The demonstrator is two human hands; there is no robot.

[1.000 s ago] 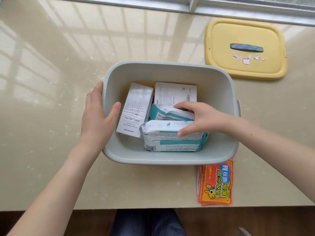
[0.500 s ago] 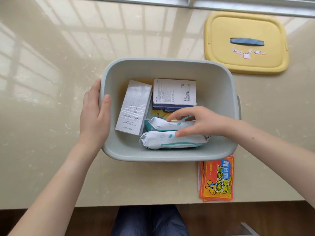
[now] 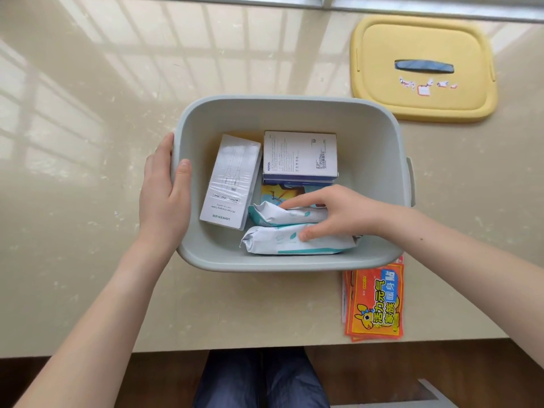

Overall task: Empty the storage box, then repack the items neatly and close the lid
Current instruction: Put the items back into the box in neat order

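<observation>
Our left hand grips the storage box rim on the counter; right hand rests fingers spread on two wipe packs inside. Lid lies apart.

I see a glossy beige tabletop carrying three things. The grey box sits mid-table, the yellow lid lies flat beyond its far right corner, and a stack of orange packets lies at the box's near right corner, by the table edge.
</observation>
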